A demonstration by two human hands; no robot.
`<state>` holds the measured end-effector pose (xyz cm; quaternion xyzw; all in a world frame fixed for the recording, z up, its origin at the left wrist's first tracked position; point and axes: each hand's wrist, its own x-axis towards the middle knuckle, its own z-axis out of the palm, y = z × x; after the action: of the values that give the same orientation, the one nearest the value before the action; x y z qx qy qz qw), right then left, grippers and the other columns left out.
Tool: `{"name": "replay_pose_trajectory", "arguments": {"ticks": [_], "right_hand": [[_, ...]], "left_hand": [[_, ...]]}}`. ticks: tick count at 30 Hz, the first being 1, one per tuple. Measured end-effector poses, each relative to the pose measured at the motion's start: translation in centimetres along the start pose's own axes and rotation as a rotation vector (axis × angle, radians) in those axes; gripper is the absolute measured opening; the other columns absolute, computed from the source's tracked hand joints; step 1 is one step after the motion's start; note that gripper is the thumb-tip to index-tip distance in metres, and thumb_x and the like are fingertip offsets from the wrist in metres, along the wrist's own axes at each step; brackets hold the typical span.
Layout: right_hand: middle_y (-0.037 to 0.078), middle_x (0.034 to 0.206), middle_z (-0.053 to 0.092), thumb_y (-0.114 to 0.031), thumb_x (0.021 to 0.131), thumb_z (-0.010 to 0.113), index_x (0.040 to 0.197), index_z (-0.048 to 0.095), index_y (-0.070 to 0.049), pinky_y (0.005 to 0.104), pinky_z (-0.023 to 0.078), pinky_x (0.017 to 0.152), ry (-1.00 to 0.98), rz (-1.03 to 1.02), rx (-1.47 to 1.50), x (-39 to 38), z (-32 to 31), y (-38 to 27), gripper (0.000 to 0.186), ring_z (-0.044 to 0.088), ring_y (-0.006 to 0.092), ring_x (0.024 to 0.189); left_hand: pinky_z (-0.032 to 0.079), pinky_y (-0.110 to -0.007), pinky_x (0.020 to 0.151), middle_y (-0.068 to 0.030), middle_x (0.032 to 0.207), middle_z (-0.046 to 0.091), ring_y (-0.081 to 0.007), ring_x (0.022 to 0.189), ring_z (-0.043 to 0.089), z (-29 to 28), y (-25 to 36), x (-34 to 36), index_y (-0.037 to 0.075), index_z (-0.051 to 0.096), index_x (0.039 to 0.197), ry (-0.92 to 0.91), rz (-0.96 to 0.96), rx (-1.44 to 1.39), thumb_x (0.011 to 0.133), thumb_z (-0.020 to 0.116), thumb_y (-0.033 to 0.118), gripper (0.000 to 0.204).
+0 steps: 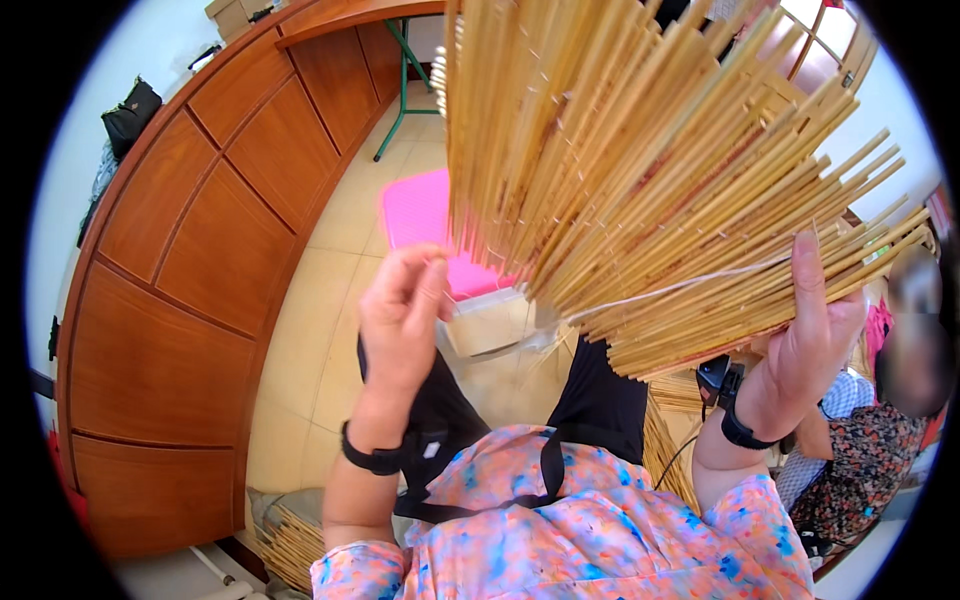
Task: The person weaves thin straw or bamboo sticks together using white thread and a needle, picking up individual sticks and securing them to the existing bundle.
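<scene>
A large mat of thin straw-coloured stalks (640,170), stitched in rows with pale thread, fans out before me and fills the upper right. My right hand (822,315) grips its right edge, thumb on top and fingers underneath. A white string (680,290) runs across the stalks from near that thumb toward the mat's lower left corner. Left of this corner, my left hand (405,310) is raised with thumb and forefinger pinched together. Whatever lies in the pinch is too fine to make out.
Behind the mat stands a pink plastic seat (415,208). Wooden cabinets (180,300) curve along the left. Bundles of loose stalks (290,545) lie at the lower left and beside my leg. A person in a floral garment (865,455) is close on the right.
</scene>
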<state>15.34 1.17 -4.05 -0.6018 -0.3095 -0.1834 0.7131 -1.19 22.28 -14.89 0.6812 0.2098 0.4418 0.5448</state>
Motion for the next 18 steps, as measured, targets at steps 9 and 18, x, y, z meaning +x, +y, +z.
{"name": "replay_pose_trajectory", "arguments": {"ticks": [9,18], "right_hand": [[0.011,0.102,0.065,-0.010,0.091,0.062,0.111,0.059,0.008,0.0242,0.047,0.078,-0.026,0.105,-0.072,-0.4,-1.4,4.8,0.027,0.060,0.0125,0.088],[0.015,0.106,0.063,-0.008,0.090,0.062,0.114,0.055,0.011,0.0279,0.049,0.080,0.201,0.132,0.050,-0.3,-1.3,6.2,0.032,0.061,0.0166,0.090]], "left_hand": [[0.047,-0.029,0.075,-0.0014,0.085,0.059,-0.0116,0.081,0.058,3.6,-11.4,-4.2,0.009,0.056,0.093,0.045,-0.497,-0.462,0.098,0.052,0.022,0.014],[0.042,-0.056,0.091,0.0038,0.111,0.051,-0.0239,0.117,0.046,4.0,-19.2,-5.2,0.018,0.054,0.098,-0.037,-0.878,-0.768,0.095,0.056,0.022,0.005]]}}
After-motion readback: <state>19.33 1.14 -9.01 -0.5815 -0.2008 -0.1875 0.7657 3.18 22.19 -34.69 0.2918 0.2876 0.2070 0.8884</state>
